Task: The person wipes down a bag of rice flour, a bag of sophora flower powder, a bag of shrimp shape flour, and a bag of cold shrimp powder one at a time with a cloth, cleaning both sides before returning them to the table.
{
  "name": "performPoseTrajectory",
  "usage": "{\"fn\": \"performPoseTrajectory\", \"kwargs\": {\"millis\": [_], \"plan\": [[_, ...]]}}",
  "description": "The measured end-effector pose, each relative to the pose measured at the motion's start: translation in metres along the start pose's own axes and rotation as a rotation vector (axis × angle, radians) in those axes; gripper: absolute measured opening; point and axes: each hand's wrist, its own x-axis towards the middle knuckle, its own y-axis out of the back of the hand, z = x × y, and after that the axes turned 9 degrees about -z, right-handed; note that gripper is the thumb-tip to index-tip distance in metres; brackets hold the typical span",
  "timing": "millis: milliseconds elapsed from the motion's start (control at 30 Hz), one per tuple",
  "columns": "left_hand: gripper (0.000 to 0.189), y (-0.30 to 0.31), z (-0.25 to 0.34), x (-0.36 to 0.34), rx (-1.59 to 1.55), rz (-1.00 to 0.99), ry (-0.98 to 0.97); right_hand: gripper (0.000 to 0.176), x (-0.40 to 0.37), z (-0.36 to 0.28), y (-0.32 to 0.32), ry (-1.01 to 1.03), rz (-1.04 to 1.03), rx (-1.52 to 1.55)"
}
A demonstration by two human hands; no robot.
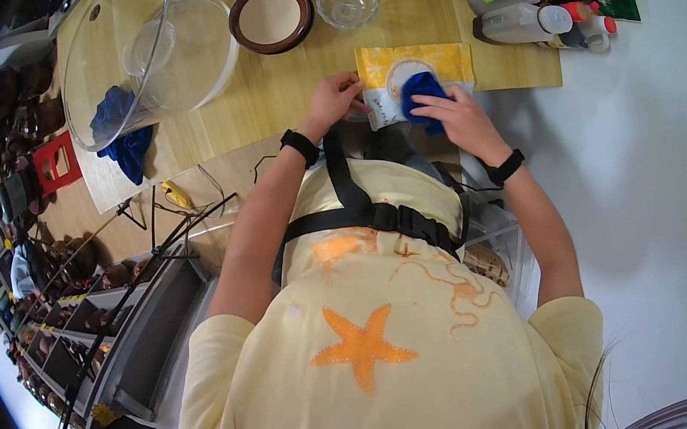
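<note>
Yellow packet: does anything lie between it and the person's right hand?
Yes. A blue cloth lies on the yellow packet, under the fingers of the right hand. The left hand holds the packet's left edge directly, with nothing visible between.

Flat yellow packet (428, 63) with white lower half and round window, lying near the wooden tabletop's (284, 92) front edge, blue cloth (417, 88) bunched upon its window

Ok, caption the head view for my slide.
Left hand steadies a yellow packet; right hand presses a blue cloth onto it.
</note>
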Motion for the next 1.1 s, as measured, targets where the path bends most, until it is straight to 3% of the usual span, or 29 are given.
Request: {"fn": "performPoseTrajectory", "kwargs": {"millis": [200,433,533,733,833,967,1100], "plan": [[0.020,0.001,0.001,0.000,-0.018,-0.032,0.016,0.034,-0.033,0.029,0.000,-0.238,0.128,-0.006],[0.023,-0.002,0.022,-0.007,0.219,-0.097,0.064,0.031,-0.009,0.007,-0.010,-0.280,0.349,0.189],[0.024,0.000,0.017,-0.002,0.199,-0.157,0.040,0.033,0.006,0.003,-0.010,-0.225,0.414,0.123],[0.020,-0.008,0.018,0.008,0.010,-0.013,0.000,0.040,0.029,-0.023,0.010,-0.132,0.366,0.015],[0.020,-0.004,0.007,0.027,-0.109,-0.033,-0.049,0.044,0.044,-0.033,-0.006,-0.092,0.277,-0.084],[0.022,0.002,0.006,0.029,0.081,0.010,-0.021,0.047,0.059,-0.040,-0.028,-0.176,0.198,-0.098],[0.025,0.004,0.014,0.024,0.164,-0.017,0.013,0.047,0.047,-0.042,-0.035,-0.127,0.128,-0.196]]}}
